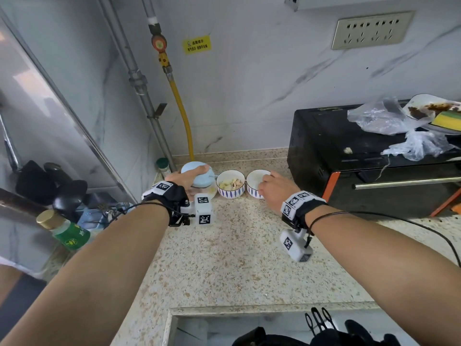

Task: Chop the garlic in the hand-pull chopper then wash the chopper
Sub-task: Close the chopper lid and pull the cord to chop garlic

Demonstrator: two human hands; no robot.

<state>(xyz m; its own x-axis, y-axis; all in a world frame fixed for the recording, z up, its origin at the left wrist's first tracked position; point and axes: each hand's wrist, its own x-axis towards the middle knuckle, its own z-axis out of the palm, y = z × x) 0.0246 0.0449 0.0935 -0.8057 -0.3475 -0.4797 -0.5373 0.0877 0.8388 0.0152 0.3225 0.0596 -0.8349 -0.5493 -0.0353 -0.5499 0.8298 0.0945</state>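
A hand-pull chopper (203,180) with a pale blue lid and a clear cup stands at the back of the speckled counter (232,258). My left hand (185,177) is wrapped over its lid. Right of it sits a white bowl with blue marks holding peeled garlic cloves (230,184). A second, similar bowl (254,182) stands further right and looks empty. My right hand (275,191) grips that bowl's right rim with curled fingers.
A black countertop oven (369,161) stands to the right, with plastic bags, a dirty plate and a sponge on top. A yellow gas hose (183,116) and grey pipes run down the back wall. A green-labelled bottle (63,229) stands at left. The sink edge (249,312) lies in front.
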